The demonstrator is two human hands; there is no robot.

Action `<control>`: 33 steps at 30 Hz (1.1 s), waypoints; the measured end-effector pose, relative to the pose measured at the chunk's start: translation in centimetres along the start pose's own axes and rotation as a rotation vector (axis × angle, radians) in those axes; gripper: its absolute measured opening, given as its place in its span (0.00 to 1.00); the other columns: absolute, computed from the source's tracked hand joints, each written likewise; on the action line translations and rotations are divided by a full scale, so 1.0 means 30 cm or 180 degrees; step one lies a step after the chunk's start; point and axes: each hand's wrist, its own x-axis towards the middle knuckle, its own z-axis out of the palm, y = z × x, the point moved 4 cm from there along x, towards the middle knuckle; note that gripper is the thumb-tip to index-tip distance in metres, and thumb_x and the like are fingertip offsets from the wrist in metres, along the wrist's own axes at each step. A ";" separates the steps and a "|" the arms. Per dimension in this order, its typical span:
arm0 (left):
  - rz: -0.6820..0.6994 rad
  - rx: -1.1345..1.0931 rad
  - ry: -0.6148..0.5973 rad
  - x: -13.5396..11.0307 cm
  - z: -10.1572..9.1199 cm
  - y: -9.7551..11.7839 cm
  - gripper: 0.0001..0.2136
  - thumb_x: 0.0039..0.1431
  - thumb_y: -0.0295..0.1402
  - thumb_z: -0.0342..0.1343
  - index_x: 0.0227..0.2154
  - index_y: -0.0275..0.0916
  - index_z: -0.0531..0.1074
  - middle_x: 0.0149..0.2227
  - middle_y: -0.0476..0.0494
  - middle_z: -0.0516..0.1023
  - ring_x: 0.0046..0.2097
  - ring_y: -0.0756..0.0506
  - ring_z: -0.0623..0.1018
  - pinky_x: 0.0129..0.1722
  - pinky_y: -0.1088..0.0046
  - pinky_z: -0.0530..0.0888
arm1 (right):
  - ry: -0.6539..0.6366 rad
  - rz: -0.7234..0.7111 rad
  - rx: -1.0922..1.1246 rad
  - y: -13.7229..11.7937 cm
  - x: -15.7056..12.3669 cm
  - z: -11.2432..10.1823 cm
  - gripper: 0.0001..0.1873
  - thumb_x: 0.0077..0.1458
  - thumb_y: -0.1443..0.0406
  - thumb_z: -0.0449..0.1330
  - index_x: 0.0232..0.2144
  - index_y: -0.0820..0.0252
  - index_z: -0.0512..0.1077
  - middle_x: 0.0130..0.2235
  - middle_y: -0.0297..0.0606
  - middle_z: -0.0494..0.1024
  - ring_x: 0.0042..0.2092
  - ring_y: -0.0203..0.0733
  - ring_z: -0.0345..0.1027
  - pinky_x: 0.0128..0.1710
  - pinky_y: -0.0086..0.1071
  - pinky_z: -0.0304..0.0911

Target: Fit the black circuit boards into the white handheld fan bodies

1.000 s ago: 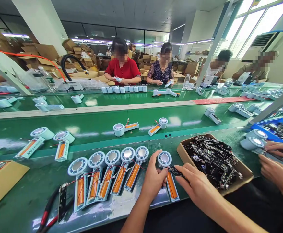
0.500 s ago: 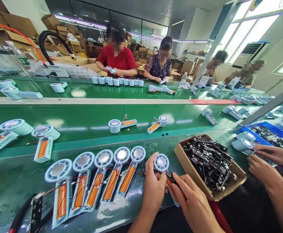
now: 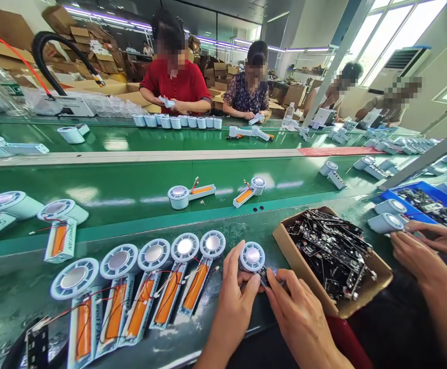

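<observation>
Head view: left hand (image 3: 235,294) curled round a pale-blue fan (image 3: 252,256), round face up; whether it touches the worktop (image 3: 16,279) cannot be told from here. Right hand (image 3: 298,307) pinches a black circuit board (image 3: 262,277) at the fan's neck. Left of these, five fans (image 3: 153,254) in a row, orange inserts exposed. Just right, a cardboard box (image 3: 297,267) heaped with boards. Far right, a co-worker's hand (image 3: 415,256).

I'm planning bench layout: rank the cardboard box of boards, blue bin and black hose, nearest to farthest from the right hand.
1. Cardboard box, just past the right hand.
2. Blue bin, farther right.
3. Black hose, across the belt, far left.
</observation>
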 end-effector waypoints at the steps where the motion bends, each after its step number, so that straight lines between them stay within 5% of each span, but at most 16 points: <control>1: 0.0001 0.0116 0.0038 0.003 0.002 0.003 0.28 0.62 0.35 0.57 0.64 0.56 0.58 0.64 0.43 0.59 0.39 0.49 0.78 0.43 0.65 0.80 | -0.0027 -0.0009 0.0040 0.001 0.003 0.000 0.18 0.71 0.64 0.47 0.52 0.64 0.73 0.40 0.47 0.76 0.34 0.45 0.74 0.33 0.39 0.73; 6: -0.0002 0.0689 0.0182 0.026 0.003 0.014 0.33 0.57 0.29 0.61 0.63 0.55 0.59 0.63 0.43 0.59 0.37 0.50 0.76 0.43 0.65 0.79 | -0.0137 0.0318 0.0666 0.020 -0.010 0.010 0.17 0.71 0.63 0.49 0.53 0.61 0.74 0.44 0.48 0.77 0.42 0.49 0.75 0.41 0.42 0.75; 10: 0.0027 0.0948 0.0033 0.034 -0.003 0.022 0.34 0.58 0.31 0.60 0.65 0.57 0.56 0.66 0.43 0.56 0.39 0.49 0.75 0.45 0.64 0.80 | -0.0455 0.0816 0.1564 0.074 -0.070 0.001 0.21 0.71 0.63 0.48 0.61 0.57 0.67 0.53 0.47 0.75 0.53 0.46 0.73 0.51 0.36 0.73; 13: -0.0026 0.1033 -0.0078 0.030 -0.001 0.035 0.34 0.59 0.33 0.60 0.66 0.56 0.55 0.67 0.43 0.55 0.39 0.49 0.76 0.43 0.65 0.81 | -0.0657 0.1281 0.2115 0.118 -0.122 -0.015 0.20 0.70 0.61 0.48 0.58 0.56 0.71 0.52 0.46 0.76 0.54 0.47 0.73 0.54 0.37 0.71; 18: -0.0360 0.0893 -0.0265 0.023 0.013 0.050 0.37 0.61 0.35 0.58 0.69 0.53 0.47 0.63 0.38 0.63 0.33 0.50 0.78 0.38 0.66 0.80 | -0.1378 0.1919 0.3346 0.102 -0.146 0.015 0.19 0.67 0.57 0.53 0.54 0.57 0.74 0.49 0.43 0.74 0.29 0.35 0.73 0.31 0.30 0.74; 22: -0.0502 0.0743 -0.0529 0.032 0.014 0.059 0.40 0.62 0.37 0.58 0.70 0.50 0.41 0.50 0.41 0.74 0.33 0.49 0.78 0.40 0.65 0.80 | -0.1357 0.2330 0.3774 0.078 -0.125 0.042 0.15 0.59 0.62 0.60 0.48 0.59 0.77 0.44 0.39 0.73 0.25 0.31 0.67 0.25 0.26 0.67; 28: -0.0068 0.0912 -0.0496 0.022 -0.003 0.085 0.39 0.61 0.38 0.59 0.70 0.51 0.44 0.52 0.40 0.74 0.35 0.47 0.77 0.36 0.66 0.80 | -0.1512 0.2139 0.4211 0.063 -0.100 0.042 0.24 0.60 0.58 0.58 0.58 0.56 0.70 0.51 0.43 0.73 0.24 0.28 0.66 0.19 0.23 0.62; 33: 0.0185 0.1193 -0.0500 -0.024 -0.009 0.111 0.36 0.61 0.37 0.61 0.68 0.54 0.52 0.59 0.39 0.70 0.40 0.44 0.77 0.41 0.63 0.79 | -0.1979 0.1875 0.4580 0.063 -0.059 0.001 0.30 0.66 0.47 0.51 0.59 0.59 0.68 0.30 0.31 0.74 0.15 0.25 0.52 0.12 0.21 0.48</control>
